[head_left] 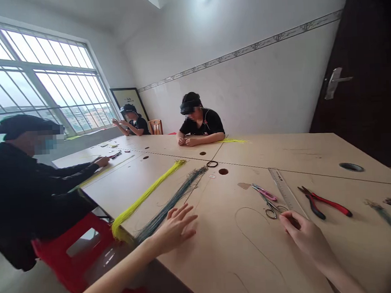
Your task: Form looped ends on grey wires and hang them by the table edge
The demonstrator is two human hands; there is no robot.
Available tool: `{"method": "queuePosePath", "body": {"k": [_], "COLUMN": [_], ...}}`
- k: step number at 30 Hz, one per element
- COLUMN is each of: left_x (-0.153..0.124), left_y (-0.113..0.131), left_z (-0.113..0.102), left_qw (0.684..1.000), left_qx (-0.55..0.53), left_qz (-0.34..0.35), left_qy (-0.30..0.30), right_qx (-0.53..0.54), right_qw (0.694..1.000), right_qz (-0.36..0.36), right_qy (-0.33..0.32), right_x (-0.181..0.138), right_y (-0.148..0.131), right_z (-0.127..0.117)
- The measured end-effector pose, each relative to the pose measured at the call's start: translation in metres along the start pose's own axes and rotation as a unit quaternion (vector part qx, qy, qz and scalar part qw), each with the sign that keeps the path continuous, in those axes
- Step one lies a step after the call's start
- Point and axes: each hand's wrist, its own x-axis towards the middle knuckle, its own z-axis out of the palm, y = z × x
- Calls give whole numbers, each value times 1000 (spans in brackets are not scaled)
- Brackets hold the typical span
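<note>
My left hand is open, fingers spread, low over the table beside a bundle of dark grey-green cords. A bundle of bright yellow cords lies farther left. My right hand is closed, thumb and forefinger pinched together close to the ring handles of small metal scissors. Whatever the pinch holds is too small or hidden to make out. Pink-handled snips lie against the scissors. A thin loose thread curves across the table between my hands.
A clear ruler and red-and-black pliers lie near my right hand. More dark cord bundles are at the right edge. A black ring lies near a table hole. Three people sit or stand around the table; a red stool is left.
</note>
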Motion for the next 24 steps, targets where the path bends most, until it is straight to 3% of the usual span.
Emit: {"method": "queuePosePath", "body": {"k": [5, 10, 15, 19, 24], "left_x": [-27, -33, -34, -2, 85], "left_y": [-15, -42, -43, -30, -10], "left_z": [9, 13, 9, 3, 12], "left_qw": [998, 996, 995, 995, 993], "left_qx": [57, 74, 74, 77, 85], "left_qz": [-12, -2, 26, 44, 68], "left_qy": [14, 50, 63, 50, 39], "right_qx": [-15, -17, 1, 16, 27], "right_qw": [1000, 1000, 1000, 999, 999], "right_qz": [4, -7, -20, -27, -42], "right_qy": [3, 5, 2, -7, 8], "right_x": [-1, -4, -5, -3, -3], "right_y": [1, -1, -1, 2, 1], "right_z": [0, 0, 1, 2, 4]}}
